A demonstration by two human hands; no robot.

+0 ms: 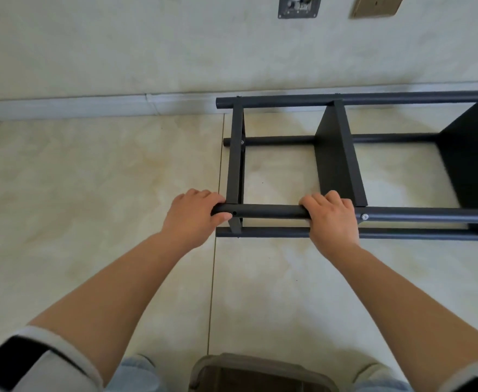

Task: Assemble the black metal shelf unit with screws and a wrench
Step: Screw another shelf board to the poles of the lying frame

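The black shelf unit (342,165) lies on its side on the tiled floor (90,179), near the wall (175,52). The left hand (194,215) grasps the end of its near upper pole (269,212); the right hand (331,219) grasps the same pole further along.

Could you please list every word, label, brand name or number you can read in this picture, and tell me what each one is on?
There is no readable text in the head view.
The black metal shelf unit and the tube gripped by the left hand and right hand show no markings.
The grey wall plate and the tan wall plate carry no legible lettering.
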